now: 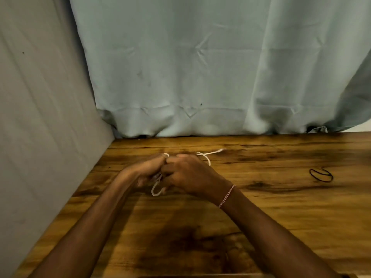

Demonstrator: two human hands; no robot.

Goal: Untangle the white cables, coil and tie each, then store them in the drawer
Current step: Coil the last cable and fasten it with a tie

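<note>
White cable (213, 152) in left hand (147, 169) and right hand (187, 173), over wooden table (281, 209).

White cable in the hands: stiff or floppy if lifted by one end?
Probably floppy: the white cable bends in loose loops beyond the right hand and near the left hand. Likely light, as it looks thin. Its free end would probably drag on the wooden table, not roll.

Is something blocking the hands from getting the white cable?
No, nothing visible is in the way. The left hand and right hand grip the white cable together over the wooden table. The black bands lie off to the right.
</note>
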